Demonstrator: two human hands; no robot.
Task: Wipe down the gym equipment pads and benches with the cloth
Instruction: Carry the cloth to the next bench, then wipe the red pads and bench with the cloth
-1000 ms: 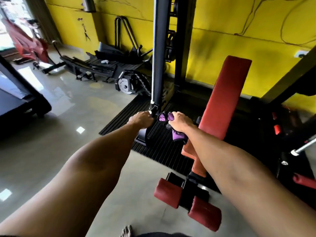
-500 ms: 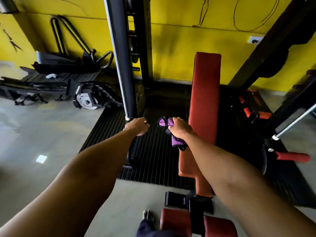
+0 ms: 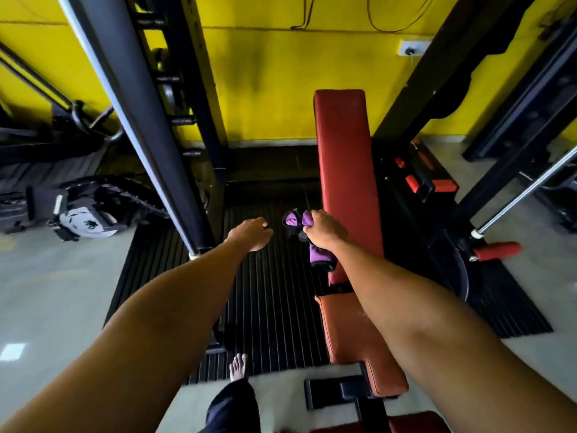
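While my right hand (image 3: 324,230) grips the cloth (image 3: 317,256) at the bench (image 3: 343,167) edge, my left hand (image 3: 249,234) hovers; fingers loosely curled, holding nothing.

Right hand (image 3: 324,231): grips purple cloth (image 3: 318,257) beside red bench (image 3: 343,157) left edge
Left hand (image 3: 249,234): relaxed, above ribbed mat (image 3: 274,307)

A second ago the left hand (image 3: 249,234) was at the bottom of the black pole (image 3: 150,126), well left of the red bench (image 3: 343,151). Now it has come off the pole and hangs over the black mat (image 3: 274,307), nearer the red bench, holding nothing. The right hand (image 3: 324,229), squeezing the purple cloth (image 3: 293,218), has gone over to the left edge of the red bench. The red bench now looks straight ahead, not slanted. A bare foot (image 3: 238,367) has stepped up to the mat, left of the red bench.
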